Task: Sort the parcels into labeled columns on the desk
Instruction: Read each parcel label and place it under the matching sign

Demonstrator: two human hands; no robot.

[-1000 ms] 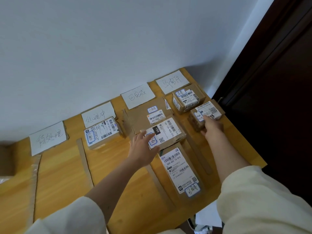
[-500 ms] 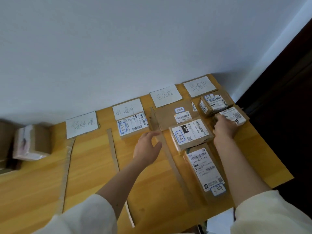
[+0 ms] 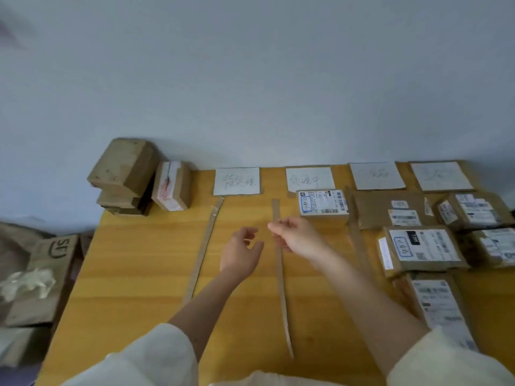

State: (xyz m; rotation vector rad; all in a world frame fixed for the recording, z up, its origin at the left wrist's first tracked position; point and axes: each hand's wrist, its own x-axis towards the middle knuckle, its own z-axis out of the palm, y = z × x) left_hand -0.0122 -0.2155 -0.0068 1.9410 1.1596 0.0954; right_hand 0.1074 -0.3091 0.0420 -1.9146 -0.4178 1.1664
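Two cream sleeves (image 3: 156, 355) enter at the near edge, and both bare forearms reach out over the yellow table (image 3: 133, 274). Left hand (image 3: 241, 253) hovers above the wood with its fingers loosely curled and holding nothing. Right hand (image 3: 296, 236) is just beside it, over a thin cardboard strip (image 3: 281, 285) that runs away from the viewer; its fingers are bent and bunched at the tips, and whether they pinch anything I cannot tell.

A second cardboard strip (image 3: 204, 252) lies further left. To the right, a long parcel (image 3: 437, 307) lies nearest, with a parcel bearing a black tag reading "15H" (image 3: 420, 250) beyond it; other labels are too blurred to read. Further back, one parcel (image 3: 322, 203) sits right below the second of four white handwritten cards (image 3: 309, 179) lined along the wall, their writing illegible. A flat brown parcel (image 3: 390, 210) lies under the third card.

At the far left corner stands a stack of brown boxes (image 3: 125, 176). Beside the table, lower left, a carton marked "SF" (image 3: 53, 263).
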